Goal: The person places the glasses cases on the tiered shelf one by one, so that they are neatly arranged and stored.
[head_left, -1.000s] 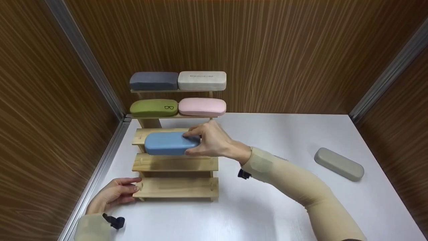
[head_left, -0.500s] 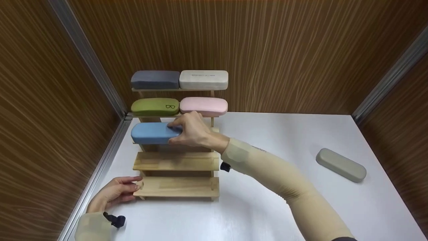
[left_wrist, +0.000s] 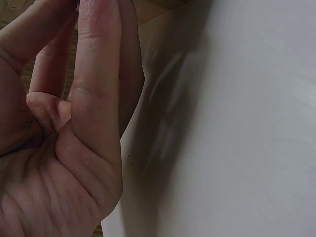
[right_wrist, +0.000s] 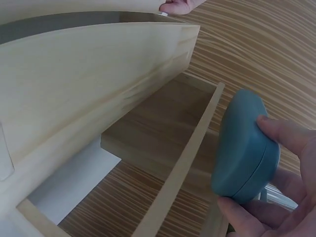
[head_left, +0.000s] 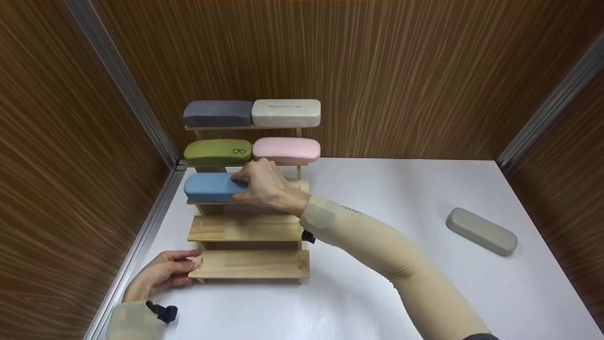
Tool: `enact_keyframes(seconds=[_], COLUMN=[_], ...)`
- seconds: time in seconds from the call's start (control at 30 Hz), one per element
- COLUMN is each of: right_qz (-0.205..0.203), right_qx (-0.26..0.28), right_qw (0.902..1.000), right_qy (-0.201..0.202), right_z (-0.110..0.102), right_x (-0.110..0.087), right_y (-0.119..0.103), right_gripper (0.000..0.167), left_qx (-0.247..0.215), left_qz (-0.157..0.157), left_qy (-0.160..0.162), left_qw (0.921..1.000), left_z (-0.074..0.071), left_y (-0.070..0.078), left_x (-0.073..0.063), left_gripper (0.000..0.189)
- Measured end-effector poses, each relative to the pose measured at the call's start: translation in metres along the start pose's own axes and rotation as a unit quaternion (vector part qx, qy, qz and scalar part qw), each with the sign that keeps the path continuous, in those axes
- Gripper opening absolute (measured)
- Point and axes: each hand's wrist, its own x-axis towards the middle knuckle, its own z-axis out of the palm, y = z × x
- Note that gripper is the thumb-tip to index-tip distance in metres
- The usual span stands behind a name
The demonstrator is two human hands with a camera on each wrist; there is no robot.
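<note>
My right hand (head_left: 266, 186) grips the right end of a blue glasses case (head_left: 207, 186), thumb on one side and fingers on the other. The case lies over the left half of the middle shelf of a stepped wooden display rack (head_left: 264, 264). In the right wrist view, the blue glasses case (right_wrist: 242, 143) shows its lid seam between the fingertips. At the rack's lower left corner, my left hand (head_left: 163, 274) pinches the end of the lowest shelf. The left wrist view shows that hand's bent fingers (left_wrist: 96, 74); their tips are at the frame's top.
Dark blue (head_left: 217, 113) and white (head_left: 286, 113) glasses cases fill the top shelf. Below them sit a green case (head_left: 212, 152) and a pink case (head_left: 286, 151). A grey-beige case (head_left: 481, 231) lies on the white table at right. Wood-grain panels enclose the table.
My right hand has carried the blue glasses case up and left onto the middle shelf, then slid slightly farther left along the case. The left hand stays at the rack's corner.
</note>
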Motion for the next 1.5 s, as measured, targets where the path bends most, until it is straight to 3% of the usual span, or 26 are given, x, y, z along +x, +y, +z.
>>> enact_keyframes(seconds=[0.33, 0.7, 1.1, 1.5], right_qz=[0.015, -0.001, 0.001, -0.039], right_qx=[-0.01, -0.041, -0.06, -0.028], right_qw=[0.9998, 0.9992, 0.9982, 0.9987], right_qy=[0.001, -0.007, -0.001, 0.017], right_z=[0.011, 0.02, 0.021, 0.004], right_x=[0.002, 0.005, 0.005, -0.022], right_y=[0.001, 0.001, 0.002, 0.021], right_gripper=[0.043, 0.025, 0.039, 0.038], left_qx=[0.001, -0.003, 0.005, 0.01], left_qz=[0.001, 0.002, 0.004, 0.001], left_qy=[-0.004, -0.002, -0.007, -0.003], left_qw=[1.0, 1.0, 1.0, 0.9999], left_z=[0.0, 0.001, -0.001, 0.001], left_y=[0.0, -0.001, 0.0, 0.001], left_x=[0.0, 0.0, 0.001, -0.002], left_gripper=[0.035, 0.035, 0.035, 0.035])
